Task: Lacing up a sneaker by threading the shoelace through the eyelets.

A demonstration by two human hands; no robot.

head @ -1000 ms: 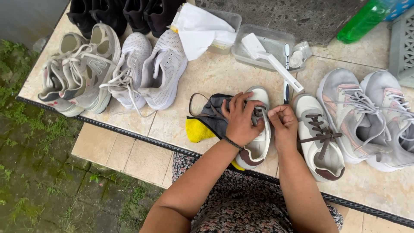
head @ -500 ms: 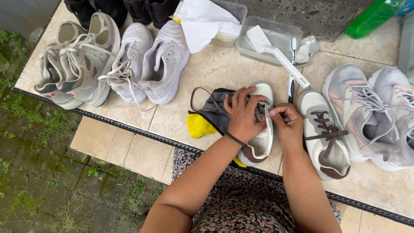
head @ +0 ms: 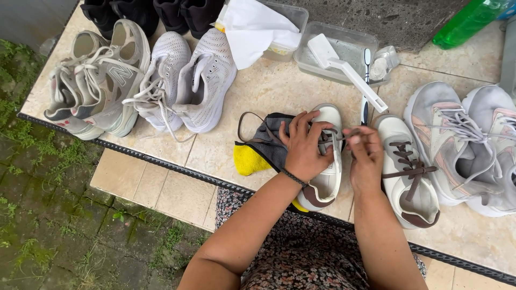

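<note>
Seen from above: left hand [head: 303,147] pressed flat over a cream sneaker [head: 326,177] on a tiled ledge [head: 269,96], fingers curled at its eyelets. Right hand [head: 365,156] just beside, fingertips pinched on a brown lace [head: 344,137]. Matching sneaker [head: 406,172] to the right; grey cloth [head: 269,142] and yellow sponge [head: 248,160] to the left.

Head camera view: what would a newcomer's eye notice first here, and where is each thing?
At the table's front edge, the left hand presses on a white sneaker while the right hand pulls its brown lace. A bright yellow cloth lies beside it to the left, and a green bottle stands at the far right corner.
</note>
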